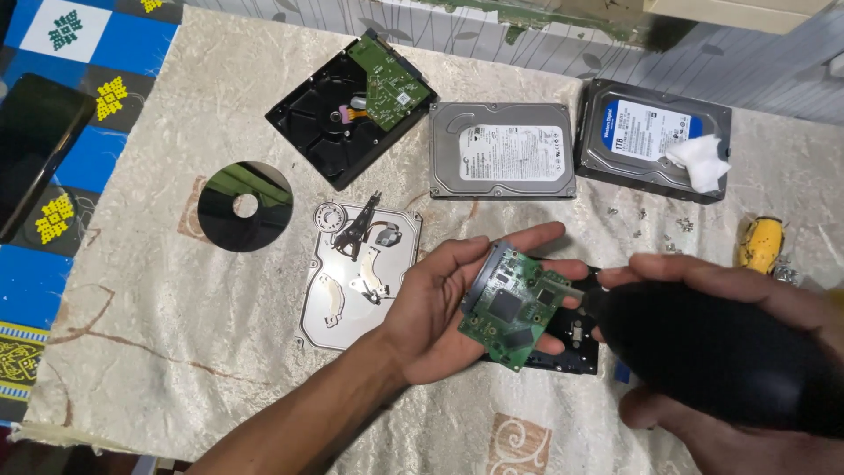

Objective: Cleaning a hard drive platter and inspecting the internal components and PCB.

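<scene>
Over the cloth (158, 334), the left hand (444, 303) pinches a green board (514, 308) between thumb and fingers; the right hand (747, 352) grips a black blower (703, 347), fingers wrapped around it.

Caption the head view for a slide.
Left hand holds a green circuit board; right hand aims a black air blower at it.

Two labelled hard drives lay side by side at the far edge of the cloth-covered table. The silver drive (502, 150) carried a large white rectangular label (512, 152) across its top. The black drive (652, 139) to its right bore a white label with a blue band (649, 128), one corner hidden under a white tissue (699, 162).
</scene>
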